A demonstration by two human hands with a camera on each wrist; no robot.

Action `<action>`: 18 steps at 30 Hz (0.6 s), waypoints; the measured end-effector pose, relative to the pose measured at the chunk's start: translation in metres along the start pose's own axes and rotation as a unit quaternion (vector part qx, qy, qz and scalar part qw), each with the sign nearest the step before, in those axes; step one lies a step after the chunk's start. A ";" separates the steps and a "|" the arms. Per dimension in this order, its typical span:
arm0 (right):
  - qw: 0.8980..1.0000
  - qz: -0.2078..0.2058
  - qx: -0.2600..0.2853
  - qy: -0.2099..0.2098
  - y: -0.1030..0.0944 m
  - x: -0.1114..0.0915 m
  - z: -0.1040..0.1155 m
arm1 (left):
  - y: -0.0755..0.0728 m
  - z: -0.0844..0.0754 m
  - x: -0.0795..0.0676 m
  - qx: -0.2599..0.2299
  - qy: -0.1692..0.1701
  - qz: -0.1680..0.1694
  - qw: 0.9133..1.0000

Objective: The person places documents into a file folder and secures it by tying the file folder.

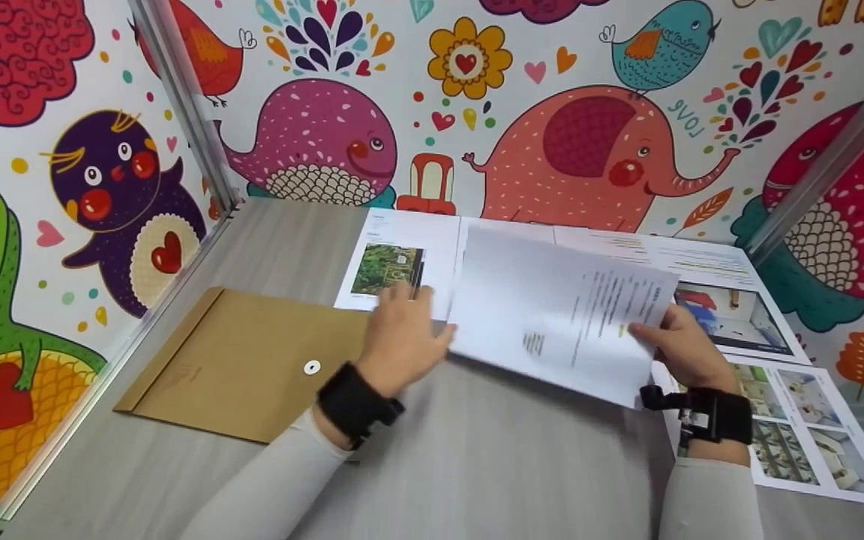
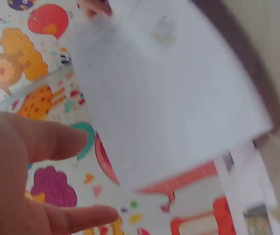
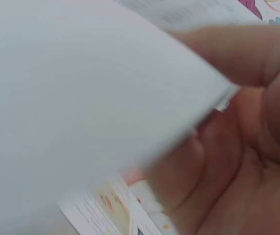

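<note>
Above the middle of the desk (image 1: 477, 480), a printed paper (image 1: 529, 300) is held up at a slant, its far part in front of the pages along the back. The right hand (image 1: 691, 352) pinches it near its right edge — thumb on the printed face, fingers behind, as the right wrist view shows up close. Lines of print run sideways near that edge, with a small yellow mark by the thumb and a short block of text lower down. Whether it is one sheet or several, I cannot tell.

The left hand (image 1: 406, 337) is wide, fingers spread and holding nothing, just beside the paper's left edge; the left wrist view shows a gap between thumb and finger.

Left of that hand lies a brown envelope (image 1: 259, 352) with a white button (image 1: 312, 367), its right end partly behind the left hand and wrist. Behind the hand, flat on the desk, is a page (image 1: 439, 232) with a green photo (image 1: 383, 270). To the right are a room photo (image 1: 739, 319) and, nearer, a photo page (image 1: 863, 405), partly behind the right wrist.

Each wrist wears a black strap, with pale sleeves below. A wall (image 1: 417, 60) of cartoon animals — whale, elephant, birds — stands behind.
</note>
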State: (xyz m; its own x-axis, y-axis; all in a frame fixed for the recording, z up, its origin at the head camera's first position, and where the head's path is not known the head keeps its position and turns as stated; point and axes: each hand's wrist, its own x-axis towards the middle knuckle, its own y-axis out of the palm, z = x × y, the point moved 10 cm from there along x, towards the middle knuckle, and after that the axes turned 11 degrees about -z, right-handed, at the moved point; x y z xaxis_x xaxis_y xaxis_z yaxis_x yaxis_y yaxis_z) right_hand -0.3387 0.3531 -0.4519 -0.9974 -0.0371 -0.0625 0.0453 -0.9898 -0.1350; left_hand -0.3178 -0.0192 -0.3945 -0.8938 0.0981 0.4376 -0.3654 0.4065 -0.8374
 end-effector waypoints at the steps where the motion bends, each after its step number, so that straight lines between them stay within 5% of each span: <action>1: 1.000 -0.011 0.018 -0.009 0.003 0.003 0.004 | -0.003 0.011 -0.002 0.009 -0.005 -0.007 1.000; 9: 0.989 -0.073 0.110 -0.061 0.048 0.020 0.028 | 0.023 0.078 -0.027 0.043 -0.040 0.041 0.997; 18: 0.987 -0.020 0.149 -0.055 0.080 0.025 0.020 | 0.043 0.110 -0.044 0.034 -0.095 0.155 0.983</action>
State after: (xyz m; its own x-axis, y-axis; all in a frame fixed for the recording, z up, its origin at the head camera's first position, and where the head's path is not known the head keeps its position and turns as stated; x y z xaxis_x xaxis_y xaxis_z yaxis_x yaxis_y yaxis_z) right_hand -0.3611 0.2699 -0.4449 -0.9989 0.0040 0.0477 0.0038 -0.9868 0.1622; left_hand -0.3230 -0.1060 -0.4853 -0.9949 0.0347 0.0943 -0.0782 0.3216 -0.9436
